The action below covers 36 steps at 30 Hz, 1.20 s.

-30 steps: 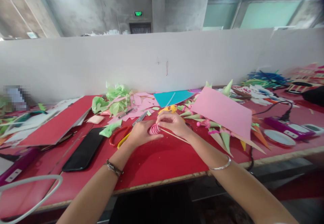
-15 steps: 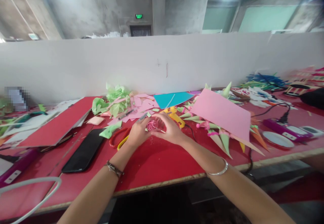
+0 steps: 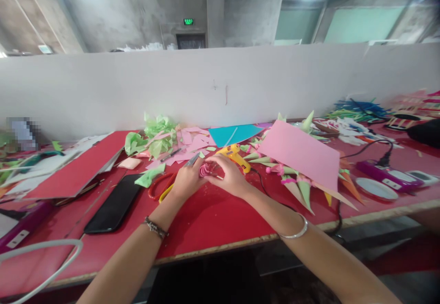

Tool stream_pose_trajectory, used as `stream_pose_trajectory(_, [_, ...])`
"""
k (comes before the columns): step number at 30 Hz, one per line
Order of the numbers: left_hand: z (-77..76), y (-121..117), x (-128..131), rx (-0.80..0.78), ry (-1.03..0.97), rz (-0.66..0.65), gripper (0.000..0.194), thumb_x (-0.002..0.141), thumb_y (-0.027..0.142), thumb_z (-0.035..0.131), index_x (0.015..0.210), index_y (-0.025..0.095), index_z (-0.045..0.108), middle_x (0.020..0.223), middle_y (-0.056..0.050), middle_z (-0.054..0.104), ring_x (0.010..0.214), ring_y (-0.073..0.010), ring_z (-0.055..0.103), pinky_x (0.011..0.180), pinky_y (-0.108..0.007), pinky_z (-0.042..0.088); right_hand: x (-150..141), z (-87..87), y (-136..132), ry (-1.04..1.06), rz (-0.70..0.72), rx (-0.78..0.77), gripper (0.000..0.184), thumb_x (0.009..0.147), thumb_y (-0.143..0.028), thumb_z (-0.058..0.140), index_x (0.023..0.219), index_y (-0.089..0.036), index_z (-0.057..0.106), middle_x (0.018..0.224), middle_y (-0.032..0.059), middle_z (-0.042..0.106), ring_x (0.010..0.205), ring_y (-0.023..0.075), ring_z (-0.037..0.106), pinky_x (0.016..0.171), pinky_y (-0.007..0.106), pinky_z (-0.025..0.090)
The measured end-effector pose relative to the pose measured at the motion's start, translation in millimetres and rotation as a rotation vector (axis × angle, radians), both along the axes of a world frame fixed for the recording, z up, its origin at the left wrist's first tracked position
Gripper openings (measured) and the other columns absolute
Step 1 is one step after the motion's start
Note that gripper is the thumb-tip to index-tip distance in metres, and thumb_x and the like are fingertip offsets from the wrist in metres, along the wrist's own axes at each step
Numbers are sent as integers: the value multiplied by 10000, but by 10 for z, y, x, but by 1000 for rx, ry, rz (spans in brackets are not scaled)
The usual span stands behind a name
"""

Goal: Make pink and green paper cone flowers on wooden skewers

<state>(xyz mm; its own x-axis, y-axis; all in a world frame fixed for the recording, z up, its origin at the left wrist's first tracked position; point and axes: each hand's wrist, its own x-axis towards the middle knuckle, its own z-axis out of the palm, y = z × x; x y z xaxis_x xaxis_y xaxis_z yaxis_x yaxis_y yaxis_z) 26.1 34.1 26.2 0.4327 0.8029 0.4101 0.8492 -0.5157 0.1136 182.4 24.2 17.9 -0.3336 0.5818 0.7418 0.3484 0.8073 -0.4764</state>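
Between my two hands is a small coil of pink paper strip (image 3: 204, 170), wound in rings. My left hand (image 3: 187, 178) is closed round its left side. From the right, my right hand (image 3: 229, 176) curves in with thumb and forefinger pinching at the coil's edge; the fingertips partly hide it. Red-and-yellow handled scissors (image 3: 161, 187) lie beside my left hand, their blades partly covered by it. A yellow glue gun (image 3: 237, 156) rests just behind my right hand.
A black phone (image 3: 115, 205) lies at left, near a red board (image 3: 80, 164). Behind are crumpled green paper (image 3: 160, 137) and a blue sheet (image 3: 233, 134). At right, a pink sheet (image 3: 300, 153) covers several paper cones (image 3: 304, 192), near a purple power strip (image 3: 388, 176).
The pink coil has turned a little and shifted slightly left toward my left hand. My hands stay in nearly the same place.
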Motion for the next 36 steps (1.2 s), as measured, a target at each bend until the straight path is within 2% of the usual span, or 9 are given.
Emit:
stream_pose_trajectory(3, [-11, -10, 12, 32, -45, -16, 403, 772, 332, 457, 1129, 153, 400, 868, -96, 636, 751, -242, 627, 600, -274, 443, -17, -15, -3, -6, -15, 11, 293, 746, -257, 563, 1020, -209, 470, 985, 62, 545, 954, 176, 509, 835, 316, 413])
stream_pose_trajectory(7, [-37, -14, 32, 19, 3, -8, 562, 740, 243, 468, 1262, 153, 283, 805, -79, 648, 671, -241, 631, 573, -280, 444, -35, -43, -3, -30, -40, 5, 310, 732, -264, 575, 1016, -211, 463, 965, 59, 540, 930, 179, 509, 810, 312, 422])
stream_pose_trajectory(10, [-50, -12, 42, 2, 12, 0, 594, 734, 239, 463, 1286, 157, 258, 778, -69, 652, 642, -235, 631, 563, -278, 448, -38, -51, 5, -36, -50, 15, 275, 738, -250, 560, 994, -212, 469, 932, 50, 539, 876, 169, 517, 770, 302, 434])
stream_pose_trajectory(16, [-29, 5, 29, 28, -105, -77, 498, 735, 304, 501, 1199, 193, 360, 930, -63, 636, 745, -208, 629, 605, -258, 457, -12, -24, 19, -20, -27, 61, 260, 729, -188, 529, 983, -212, 479, 929, 47, 543, 869, 162, 520, 774, 303, 438])
stream_pose_trajectory(22, [-17, 33, 7, 29, -57, -50, 306, 749, 335, 508, 1005, 167, 511, 764, -42, 637, 671, -195, 611, 577, -253, 438, 21, 5, 30, -11, -47, 72, 292, 726, -171, 521, 1012, -211, 477, 967, 61, 552, 930, 175, 516, 814, 326, 431])
stream_pose_trajectory(29, [-63, 63, -24, 17, -86, -115, 298, 782, 265, 481, 1059, 156, 491, 830, -65, 643, 735, -188, 613, 639, -261, 447, 15, 25, 17, -1, -58, 22, 309, 743, -178, 528, 1048, -204, 484, 998, 65, 537, 968, 172, 507, 832, 321, 428])
stream_pose_trajectory(36, [-55, 62, -8, 28, -55, -88, 238, 785, 258, 478, 992, 151, 522, 801, -68, 643, 711, -192, 608, 610, -257, 439, 29, 24, 26, -49, -119, 64, 218, 762, -245, 538, 979, -223, 537, 929, 50, 501, 918, 174, 501, 817, 330, 424])
